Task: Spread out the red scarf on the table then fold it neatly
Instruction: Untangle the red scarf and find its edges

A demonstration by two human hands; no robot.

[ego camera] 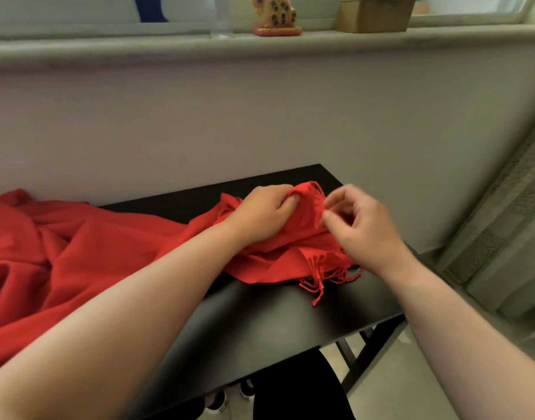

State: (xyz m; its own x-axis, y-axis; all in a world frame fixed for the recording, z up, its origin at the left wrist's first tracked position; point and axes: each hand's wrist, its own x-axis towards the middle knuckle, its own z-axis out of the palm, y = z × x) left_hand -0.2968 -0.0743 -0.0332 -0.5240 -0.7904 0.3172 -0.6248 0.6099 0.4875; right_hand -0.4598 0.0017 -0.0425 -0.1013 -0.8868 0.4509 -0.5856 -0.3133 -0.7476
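Clutched by the left hand (260, 214) and pinched by the right hand (360, 227), the red scarf (78, 253) lies rumpled, tassels trailing.

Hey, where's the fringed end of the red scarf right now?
Head view: the fringed end of the red fabric scarf lies right of centre on the black table, just below the right hand.

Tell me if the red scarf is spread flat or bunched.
Bunched. The red scarf lies rumpled on the black table, its fringed end held heaped by the left hand and right hand.
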